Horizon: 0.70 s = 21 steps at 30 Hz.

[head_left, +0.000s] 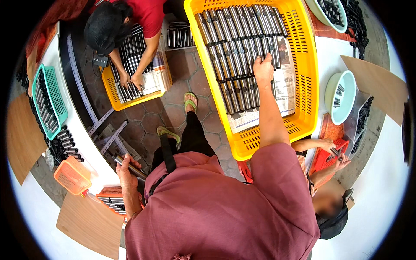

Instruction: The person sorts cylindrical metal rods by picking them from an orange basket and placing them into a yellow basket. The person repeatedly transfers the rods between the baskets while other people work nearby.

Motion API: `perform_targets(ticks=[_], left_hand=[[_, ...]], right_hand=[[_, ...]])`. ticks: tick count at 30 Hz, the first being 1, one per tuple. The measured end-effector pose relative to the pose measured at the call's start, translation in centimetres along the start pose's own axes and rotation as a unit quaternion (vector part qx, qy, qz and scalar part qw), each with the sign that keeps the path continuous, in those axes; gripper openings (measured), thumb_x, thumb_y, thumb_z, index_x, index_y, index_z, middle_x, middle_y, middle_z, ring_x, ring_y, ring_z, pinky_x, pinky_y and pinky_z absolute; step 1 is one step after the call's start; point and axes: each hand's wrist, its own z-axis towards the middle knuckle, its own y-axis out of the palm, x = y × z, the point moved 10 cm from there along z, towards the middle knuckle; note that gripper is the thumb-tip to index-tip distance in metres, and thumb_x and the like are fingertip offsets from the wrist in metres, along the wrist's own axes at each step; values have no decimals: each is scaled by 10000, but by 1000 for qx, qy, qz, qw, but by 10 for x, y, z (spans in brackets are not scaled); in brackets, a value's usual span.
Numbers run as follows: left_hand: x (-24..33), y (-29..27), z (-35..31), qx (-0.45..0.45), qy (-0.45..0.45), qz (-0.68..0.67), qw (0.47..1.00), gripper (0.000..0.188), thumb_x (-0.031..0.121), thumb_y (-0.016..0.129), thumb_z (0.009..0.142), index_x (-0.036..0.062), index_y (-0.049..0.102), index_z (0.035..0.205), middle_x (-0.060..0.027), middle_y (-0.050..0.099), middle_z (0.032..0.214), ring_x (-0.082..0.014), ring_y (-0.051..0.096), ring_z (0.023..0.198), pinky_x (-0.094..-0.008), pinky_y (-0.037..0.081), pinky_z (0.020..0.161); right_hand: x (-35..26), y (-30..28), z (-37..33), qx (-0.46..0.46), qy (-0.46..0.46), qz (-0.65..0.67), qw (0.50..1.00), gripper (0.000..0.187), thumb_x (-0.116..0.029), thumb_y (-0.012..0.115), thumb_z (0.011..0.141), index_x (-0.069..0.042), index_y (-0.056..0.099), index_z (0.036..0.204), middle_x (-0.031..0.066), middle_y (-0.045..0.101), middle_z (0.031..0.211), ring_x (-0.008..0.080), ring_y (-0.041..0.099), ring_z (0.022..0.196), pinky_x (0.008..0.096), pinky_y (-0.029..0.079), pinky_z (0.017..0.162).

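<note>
Item one, tubes [236, 56]: we find them in close rows on newspaper [284, 97] inside the big yellow crate [310, 93], ahead and to the right.

Item two, our right hand [263, 71]: bare, reaching over the crate, fingers bent against tubes near the right end of a row; we cannot tell whether they grip one.

Item three, our left hand [126, 173]: bare, low on the left, fingers wrapped around a held tube [139, 173], which lies slantwise across them.

Item four, small yellow crate [167, 84]: upper left, holding further tubes and newspaper; a co-worker in red [151, 19] has both hands among its tubes.

Item five, left bench [94, 152]: white, bearing a teal basket [60, 104] of tubes, with loose tubes beside it.

Item six, orange basket [73, 175]: nearer us; a second, near our left forearm, holds tubes.

Item seven, pale bowl [349, 106]: on the right, a few short pieces within.

Item eight, second co-worker [327, 145]: lower right, holding a small metal piece above a red tray [320, 160].
</note>
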Motion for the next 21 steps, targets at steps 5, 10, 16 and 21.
perform_targets(ticks=[5,10,16,21], left_hand=[[-1,2,1,-6,-5,0,1000,196,204,665,903,74,519,905,-40,549,743,-167,555,616,-335,507,566],[0,7,2,-10,-8,-2,1000,203,208,669,900,71,519,902,-40,545,741,-167,554,615,-336,505,567],[6,12,1,-17,6,10,1000,198,203,664,898,66,521,907,-38,541,751,-171,556,616,-339,504,563],[8,17,-3,-37,-4,-20,999,173,181,651,899,53,540,935,-44,542,774,-173,563,683,-339,502,618]], right_hand=[[8,8,7,-7,-2,-4,1000,557,-333,488,917,-28,377,1369,310,655,956,476,628,915,541,482,828],[9,7,8,-13,6,-10,1000,569,-328,486,917,-43,357,1392,310,655,955,481,625,923,533,481,832],[30,-17,34,14,29,0,999,531,-313,499,908,-61,434,1371,305,651,1006,476,617,968,518,471,875],[1,-36,29,118,-12,114,986,507,-257,553,931,18,448,1344,202,681,943,334,666,868,430,496,811]])
